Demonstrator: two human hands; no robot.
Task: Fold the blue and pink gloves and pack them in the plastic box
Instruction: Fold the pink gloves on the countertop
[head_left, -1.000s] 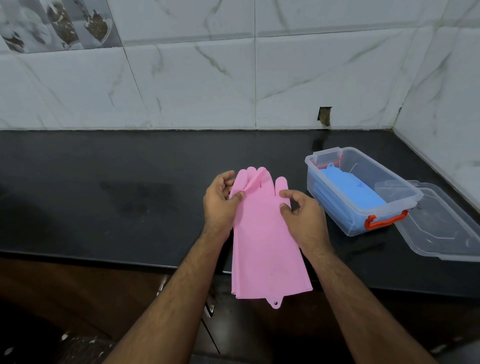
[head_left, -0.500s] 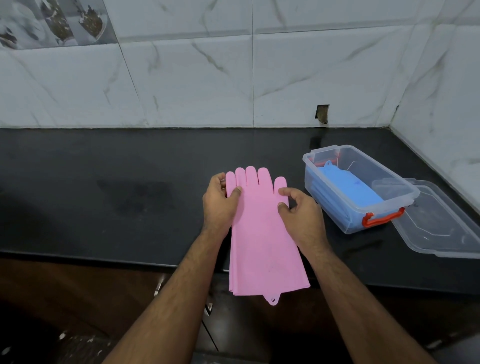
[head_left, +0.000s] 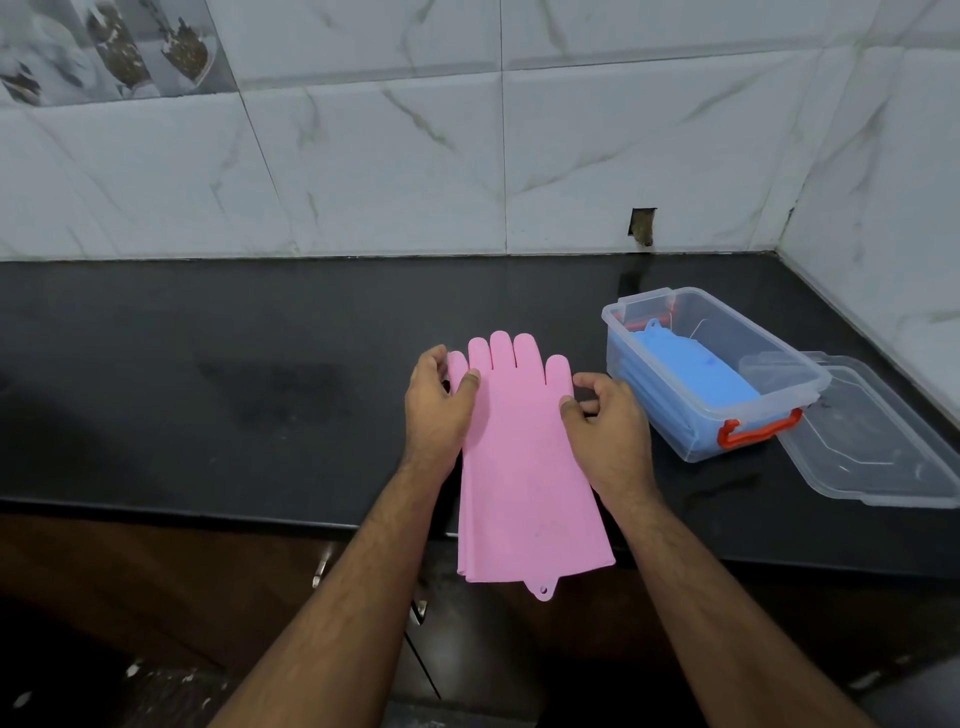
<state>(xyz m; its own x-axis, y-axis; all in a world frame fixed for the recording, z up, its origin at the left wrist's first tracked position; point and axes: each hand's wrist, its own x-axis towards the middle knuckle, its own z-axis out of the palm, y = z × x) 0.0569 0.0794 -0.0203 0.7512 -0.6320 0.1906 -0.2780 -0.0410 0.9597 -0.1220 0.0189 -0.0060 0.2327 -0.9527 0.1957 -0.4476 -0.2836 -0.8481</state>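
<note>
pink gloves (head_left: 519, 457): stacked flat, fingers now straight, cuffs overhanging table (head_left: 208, 395) | left hand (head_left: 439, 405), right hand (head_left: 605, 421): pinching glove edges | blue gloves (head_left: 685, 369) in box (head_left: 779, 358)

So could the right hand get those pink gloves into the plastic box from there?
Probably yes. The box sits open just beside the right hand, its lid lying off to the far side, and nothing stands between. The blue gloves already fill part of it.
</note>
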